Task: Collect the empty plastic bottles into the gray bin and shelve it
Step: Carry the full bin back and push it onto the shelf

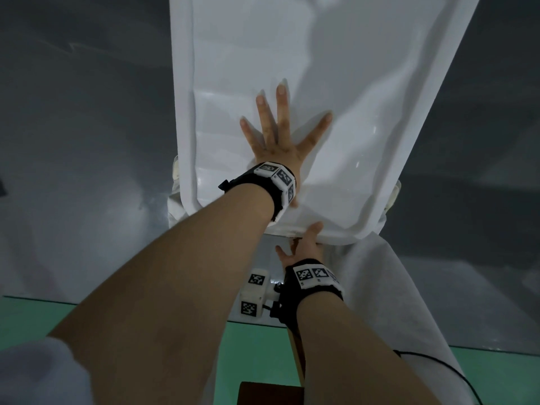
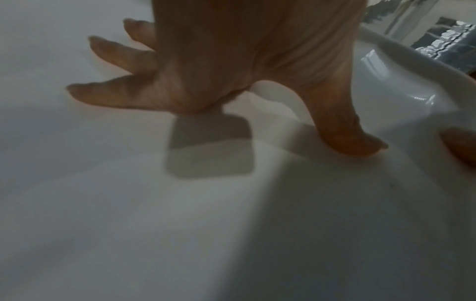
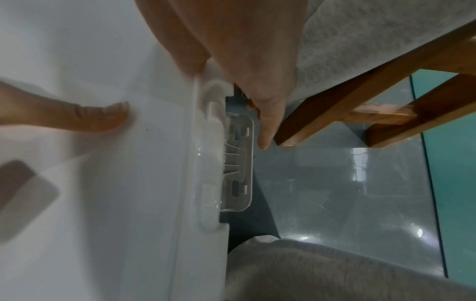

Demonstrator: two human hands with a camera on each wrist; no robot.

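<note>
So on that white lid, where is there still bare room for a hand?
The lid is bare beyond the left hand's spread fingertips and along both long sides. Crowded only at the near edge, where the right hand sits at the clasp.

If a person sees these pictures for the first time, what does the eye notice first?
First, the big pale lid filling the head view, with the left hand spread flat on it. Then the right hand at the lid's near edge, close to a clear latch. Behind it stands a wooden frame.
</note>
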